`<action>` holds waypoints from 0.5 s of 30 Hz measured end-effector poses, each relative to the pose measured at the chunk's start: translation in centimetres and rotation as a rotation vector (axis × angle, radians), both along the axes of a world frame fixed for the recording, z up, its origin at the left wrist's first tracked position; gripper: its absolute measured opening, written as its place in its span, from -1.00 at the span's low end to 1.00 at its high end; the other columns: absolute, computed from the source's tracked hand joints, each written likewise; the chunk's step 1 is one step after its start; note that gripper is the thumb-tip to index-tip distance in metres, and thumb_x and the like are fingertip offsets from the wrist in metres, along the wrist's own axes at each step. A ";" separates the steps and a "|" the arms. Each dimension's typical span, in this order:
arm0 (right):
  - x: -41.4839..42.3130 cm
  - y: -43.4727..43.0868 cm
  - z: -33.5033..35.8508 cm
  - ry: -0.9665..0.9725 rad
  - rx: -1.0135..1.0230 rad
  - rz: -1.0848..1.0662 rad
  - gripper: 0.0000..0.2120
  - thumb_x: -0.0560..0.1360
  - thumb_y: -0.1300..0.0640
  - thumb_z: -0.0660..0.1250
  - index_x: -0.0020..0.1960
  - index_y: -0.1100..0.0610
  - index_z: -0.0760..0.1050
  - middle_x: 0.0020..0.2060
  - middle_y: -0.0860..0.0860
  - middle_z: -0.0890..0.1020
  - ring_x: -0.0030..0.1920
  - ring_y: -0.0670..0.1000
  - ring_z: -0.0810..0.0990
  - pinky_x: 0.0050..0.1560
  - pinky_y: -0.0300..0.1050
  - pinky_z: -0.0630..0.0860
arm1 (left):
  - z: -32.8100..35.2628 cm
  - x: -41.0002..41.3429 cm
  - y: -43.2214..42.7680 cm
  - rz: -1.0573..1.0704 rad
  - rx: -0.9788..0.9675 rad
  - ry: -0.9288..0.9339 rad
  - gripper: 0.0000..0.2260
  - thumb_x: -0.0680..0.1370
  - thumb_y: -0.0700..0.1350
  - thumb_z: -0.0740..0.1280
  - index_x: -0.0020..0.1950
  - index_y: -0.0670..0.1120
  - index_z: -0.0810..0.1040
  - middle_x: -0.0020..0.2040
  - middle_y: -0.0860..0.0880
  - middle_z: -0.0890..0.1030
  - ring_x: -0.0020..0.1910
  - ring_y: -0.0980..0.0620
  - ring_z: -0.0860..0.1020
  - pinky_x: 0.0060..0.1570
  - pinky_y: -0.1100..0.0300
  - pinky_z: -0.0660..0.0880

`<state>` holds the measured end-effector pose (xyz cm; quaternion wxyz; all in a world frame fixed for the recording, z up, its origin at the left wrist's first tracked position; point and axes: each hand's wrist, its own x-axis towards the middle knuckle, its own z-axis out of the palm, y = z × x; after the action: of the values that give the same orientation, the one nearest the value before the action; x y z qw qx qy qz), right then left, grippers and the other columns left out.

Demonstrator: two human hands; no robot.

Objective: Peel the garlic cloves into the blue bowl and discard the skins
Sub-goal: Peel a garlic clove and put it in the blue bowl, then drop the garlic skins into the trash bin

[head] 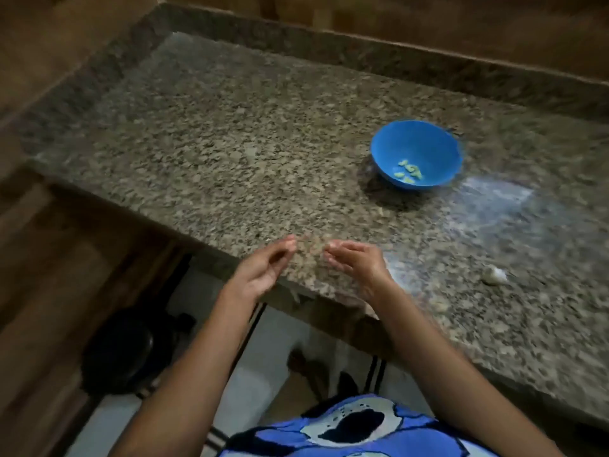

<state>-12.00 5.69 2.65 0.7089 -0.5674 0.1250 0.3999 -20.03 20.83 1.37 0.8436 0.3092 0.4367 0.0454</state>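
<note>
A blue bowl (416,153) stands on the speckled granite counter (230,127), right of centre, with several pale peeled garlic cloves (409,171) at its bottom. My left hand (263,268) and my right hand (357,262) hover side by side over the counter's front edge, palms facing each other, fingers loosely curved. Neither hand visibly holds anything; the frame is blurred. A small whitish lump (493,276), garlic or skin, lies on the counter to the right of my right hand.
A raised granite lip (362,57) runs along the counter's back and left sides. Below the counter's front edge sits a dark round pot (128,347) on the floor at the left. Small skin flecks (440,305) lie near the front edge.
</note>
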 end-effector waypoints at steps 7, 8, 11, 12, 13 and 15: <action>-8.1 15.2 -1.6 -0.031 -0.005 0.562 -0.95 0.46 0.39 0.32 -0.09 0.35 0.55 -0.28 0.13 0.60 -0.33 -0.03 0.59 -0.33 -0.33 0.56 | -0.6 -13.3 8.4 0.624 -0.100 -0.072 -0.64 0.56 -0.39 0.19 -0.35 -0.26 0.66 -0.33 -0.11 0.66 -0.38 0.08 0.65 -0.25 0.30 0.58; -9.6 17.3 -2.1 -0.040 -0.017 0.629 -0.94 0.45 0.38 0.33 -0.08 0.35 0.56 -0.29 0.12 0.60 -0.32 -0.03 0.59 -0.30 -0.31 0.57 | -0.8 -15.0 9.6 0.679 -0.102 -0.064 -0.69 0.56 -0.39 0.19 -0.28 -0.28 0.65 -0.34 -0.12 0.66 -0.39 0.07 0.65 -0.25 0.29 0.57; -13.6 23.0 -4.1 -0.030 -0.043 0.775 -0.89 0.43 0.38 0.35 -0.06 0.41 0.56 -0.30 0.11 0.62 -0.34 -0.04 0.62 -0.25 -0.28 0.58 | -2.1 -19.9 13.1 0.809 -0.062 -0.029 -0.85 0.55 -0.40 0.21 0.04 -0.33 0.54 -0.24 -0.13 0.67 -0.37 0.08 0.65 -0.23 0.29 0.57; -14.7 24.9 -4.9 -0.024 -0.058 0.803 -0.94 0.43 0.39 0.35 -0.11 0.39 0.57 -0.33 0.11 0.62 -0.36 -0.04 0.62 -0.25 -0.28 0.57 | -2.8 -21.3 14.4 0.846 -0.050 -0.022 -0.83 0.55 -0.41 0.21 0.09 -0.35 0.52 -0.18 -0.14 0.66 -0.36 0.09 0.65 -0.24 0.30 0.57; -16.0 26.4 -5.3 -0.003 -0.088 0.822 -0.92 0.45 0.40 0.34 -0.21 0.34 0.58 -0.37 0.10 0.62 -0.38 -0.04 0.61 -0.26 -0.28 0.56 | -3.5 -22.8 15.5 0.884 -0.046 -0.008 -0.81 0.55 -0.42 0.20 0.13 -0.37 0.50 -0.16 -0.14 0.66 -0.34 0.08 0.66 -0.24 0.31 0.58; -18.1 29.3 -6.6 0.050 -0.124 0.841 -0.76 0.49 0.41 0.29 -0.34 0.29 0.57 -0.41 0.12 0.61 -0.45 -0.04 0.60 -0.34 -0.30 0.54 | -4.5 -25.6 17.3 0.953 -0.039 0.009 -0.73 0.55 -0.43 0.18 0.25 -0.38 0.45 -0.22 -0.12 0.67 -0.19 0.03 0.66 -0.16 0.33 0.57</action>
<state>-30.14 34.95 -3.93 0.4455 -0.6006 -0.0766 0.6595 -45.59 38.11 -3.15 0.7326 0.0588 0.5342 0.4177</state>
